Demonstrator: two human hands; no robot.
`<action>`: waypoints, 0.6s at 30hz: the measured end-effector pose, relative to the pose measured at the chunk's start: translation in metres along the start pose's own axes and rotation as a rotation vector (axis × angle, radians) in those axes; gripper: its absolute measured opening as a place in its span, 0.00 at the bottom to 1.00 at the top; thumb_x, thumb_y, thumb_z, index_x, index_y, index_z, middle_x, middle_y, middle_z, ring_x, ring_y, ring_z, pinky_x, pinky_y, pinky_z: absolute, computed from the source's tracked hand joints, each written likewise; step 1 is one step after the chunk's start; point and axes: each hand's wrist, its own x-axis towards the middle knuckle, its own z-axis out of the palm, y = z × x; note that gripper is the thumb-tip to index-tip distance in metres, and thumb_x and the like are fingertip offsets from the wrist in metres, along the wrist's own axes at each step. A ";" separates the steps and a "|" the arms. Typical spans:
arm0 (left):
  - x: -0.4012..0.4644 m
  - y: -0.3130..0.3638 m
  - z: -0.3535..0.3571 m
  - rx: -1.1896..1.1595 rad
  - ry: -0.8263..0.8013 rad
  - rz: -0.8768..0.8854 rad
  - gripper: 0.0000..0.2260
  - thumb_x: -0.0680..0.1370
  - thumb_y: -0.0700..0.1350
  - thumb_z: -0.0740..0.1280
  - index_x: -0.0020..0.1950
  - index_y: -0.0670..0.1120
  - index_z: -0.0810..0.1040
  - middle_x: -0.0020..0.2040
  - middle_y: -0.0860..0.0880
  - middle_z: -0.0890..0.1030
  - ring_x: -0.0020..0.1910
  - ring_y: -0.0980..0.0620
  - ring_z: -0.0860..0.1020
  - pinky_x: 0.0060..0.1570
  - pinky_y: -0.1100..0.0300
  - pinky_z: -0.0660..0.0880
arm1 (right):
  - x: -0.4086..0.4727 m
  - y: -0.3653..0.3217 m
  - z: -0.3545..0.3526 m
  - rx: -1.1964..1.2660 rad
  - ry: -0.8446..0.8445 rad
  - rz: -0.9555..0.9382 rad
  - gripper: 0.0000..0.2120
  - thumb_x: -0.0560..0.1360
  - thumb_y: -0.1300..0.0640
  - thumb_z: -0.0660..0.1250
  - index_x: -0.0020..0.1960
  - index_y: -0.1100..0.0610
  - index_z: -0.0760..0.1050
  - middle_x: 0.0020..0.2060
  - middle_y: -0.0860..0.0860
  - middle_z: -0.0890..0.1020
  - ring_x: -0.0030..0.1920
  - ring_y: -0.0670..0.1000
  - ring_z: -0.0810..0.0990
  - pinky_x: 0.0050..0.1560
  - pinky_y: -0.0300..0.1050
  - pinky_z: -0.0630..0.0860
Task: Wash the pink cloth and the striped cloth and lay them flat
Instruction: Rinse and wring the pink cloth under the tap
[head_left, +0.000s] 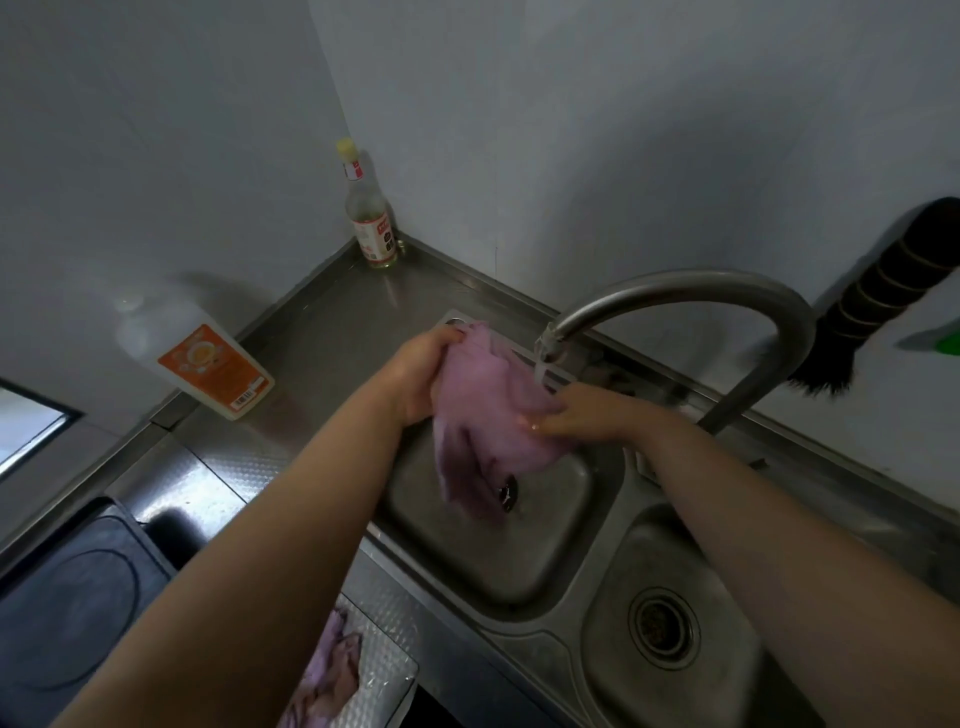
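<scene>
Wet through, the pink cloth (485, 410) will likely handle as limp, heavy and a little slippery, so the safest hold is a bunched handful near the upper edge, with the other hand squeezing lower down, not a fingertip pinch at a corner. It sits at the centre of the frame, held up over the left basin of the steel sink (467, 566) and just under the spout of the curved tap (675, 291), its lower end trailing toward the drain. The left hand (421, 371) grips the upper left part with fingers curled into the fabric; the right hand (582, 415) clamps the right side, fingers pressed together across the folds and thumb beneath. The cloth looks soft and crumpled, pale pink above and darker, purplish where it hangs (probably from the soaking, though motion blur makes this hard to judge). A second crumpled cloth (330, 675), pinkish-lilac, lies on the counter at the bottom of the frame; whether it is striped I cannot tell.
</scene>
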 end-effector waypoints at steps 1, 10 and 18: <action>-0.001 0.004 -0.005 0.047 0.035 0.005 0.09 0.80 0.44 0.56 0.48 0.43 0.75 0.41 0.44 0.78 0.39 0.49 0.77 0.39 0.59 0.76 | 0.001 0.007 -0.001 0.035 -0.023 -0.005 0.11 0.74 0.46 0.69 0.48 0.53 0.81 0.39 0.42 0.84 0.46 0.44 0.81 0.48 0.35 0.74; 0.015 -0.033 -0.019 0.263 -0.015 -0.070 0.20 0.82 0.54 0.58 0.50 0.42 0.83 0.51 0.40 0.84 0.51 0.45 0.82 0.59 0.54 0.75 | 0.011 0.002 0.009 0.909 0.138 -0.184 0.12 0.80 0.57 0.58 0.61 0.62 0.70 0.51 0.59 0.79 0.50 0.57 0.80 0.44 0.51 0.81; 0.024 -0.086 -0.017 0.683 -0.200 -0.050 0.36 0.74 0.72 0.49 0.68 0.47 0.73 0.64 0.47 0.76 0.64 0.49 0.74 0.68 0.54 0.67 | 0.011 0.003 0.001 1.256 0.253 -0.283 0.08 0.81 0.59 0.55 0.52 0.60 0.72 0.43 0.55 0.80 0.44 0.52 0.80 0.38 0.47 0.80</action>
